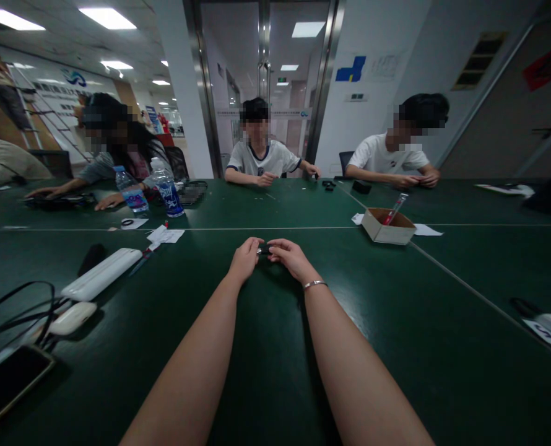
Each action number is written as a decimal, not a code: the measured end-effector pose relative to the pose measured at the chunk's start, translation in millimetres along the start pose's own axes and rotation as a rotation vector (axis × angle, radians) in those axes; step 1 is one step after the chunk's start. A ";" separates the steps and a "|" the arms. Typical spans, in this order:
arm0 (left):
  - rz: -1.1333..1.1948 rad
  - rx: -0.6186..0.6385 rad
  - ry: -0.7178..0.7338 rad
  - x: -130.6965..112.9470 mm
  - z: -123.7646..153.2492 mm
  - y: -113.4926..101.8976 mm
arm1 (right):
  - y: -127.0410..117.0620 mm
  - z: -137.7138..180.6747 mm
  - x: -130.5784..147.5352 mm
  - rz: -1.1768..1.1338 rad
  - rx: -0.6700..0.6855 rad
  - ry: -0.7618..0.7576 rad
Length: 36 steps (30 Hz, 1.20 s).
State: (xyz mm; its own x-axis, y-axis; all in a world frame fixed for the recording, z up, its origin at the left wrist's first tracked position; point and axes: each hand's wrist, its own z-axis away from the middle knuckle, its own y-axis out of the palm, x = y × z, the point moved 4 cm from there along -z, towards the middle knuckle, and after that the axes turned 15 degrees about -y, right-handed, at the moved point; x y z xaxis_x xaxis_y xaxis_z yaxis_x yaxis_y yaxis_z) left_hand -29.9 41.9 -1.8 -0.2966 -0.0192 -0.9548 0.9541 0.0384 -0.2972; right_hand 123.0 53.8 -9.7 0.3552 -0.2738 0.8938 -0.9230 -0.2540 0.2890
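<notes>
My left hand (246, 259) and my right hand (290, 255) meet over the middle of the green table (266, 347). Between their fingertips is a small black object with a shiny metal end (264, 250). The fingers of my left hand pinch it at the metal end, while those of my right hand close on the black end. Its exact kind is too small to make out, and the fingers hide part of it. A silvery bracelet (315, 284) circles my right wrist.
To the left lie a white power strip (101, 274), cables, a white device (73, 319) and a phone (13, 384). Two bottles (168, 189) stand beyond. A small open box (387, 227) holding a clear tube sits right of my hands. Several people sit across the table.
</notes>
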 end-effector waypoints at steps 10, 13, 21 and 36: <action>-0.010 0.006 0.038 -1.6 1.5 -0.5 | -1.5 0.4 0.4 -0.013 -0.036 0.007; -0.012 0.004 0.042 -2.3 2.2 -0.9 | -0.8 0.3 0.7 -0.010 -0.039 0.007; 0.023 0.001 0.062 -2.4 1.0 -1.8 | 0.1 -0.2 1.5 -0.014 -0.076 0.024; -0.015 0.003 0.046 -7.1 4.2 -2.0 | -0.4 0.6 2.1 -0.015 -0.066 0.015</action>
State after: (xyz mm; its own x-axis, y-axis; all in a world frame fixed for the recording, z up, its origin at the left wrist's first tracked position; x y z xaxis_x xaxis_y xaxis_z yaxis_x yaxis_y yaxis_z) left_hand -29.5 37.8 5.6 -0.3128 0.0261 -0.9495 0.9495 0.0352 -0.3119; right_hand 124.2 52.8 -8.2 0.3671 -0.2568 0.8940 -0.9256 -0.1964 0.3236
